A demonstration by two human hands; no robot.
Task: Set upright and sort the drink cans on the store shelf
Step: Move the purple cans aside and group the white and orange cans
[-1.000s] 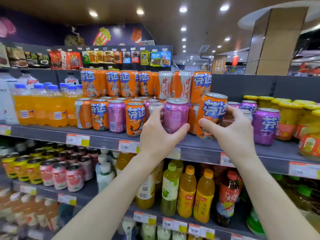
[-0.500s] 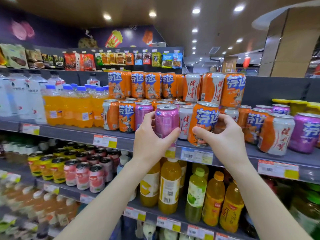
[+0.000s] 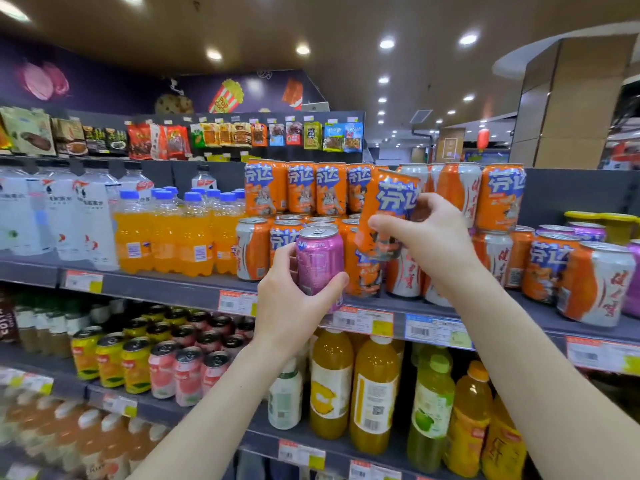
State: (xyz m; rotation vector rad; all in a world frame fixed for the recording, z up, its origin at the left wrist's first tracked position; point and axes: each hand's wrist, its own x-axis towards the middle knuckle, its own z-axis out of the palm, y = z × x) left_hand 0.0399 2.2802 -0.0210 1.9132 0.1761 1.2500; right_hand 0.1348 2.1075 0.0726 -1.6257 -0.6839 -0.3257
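Lifted higher than a moment ago, the orange can (image 3: 388, 209) is now riding level with the stacked upper tier (image 3: 301, 187), while we are keeping the purple can (image 3: 320, 261) low at the front edge of the shelf (image 3: 173, 289).

Our right hand (image 3: 426, 237) is wrapping the orange can's lower half, its top tilting rightward. Our left hand (image 3: 291, 306) is curling round the upright purple can's body. Both are looking sealed and full (so fairly heavy, we are guessing), stiff yet dentable and slick-walled, so we are favouring mid-body grips. White-and-orange cans (image 3: 403, 275) are crowding just behind, and orange bottles (image 3: 166, 237) are standing toward the shelf's left end. A careless nudge is risking a toppled stack.
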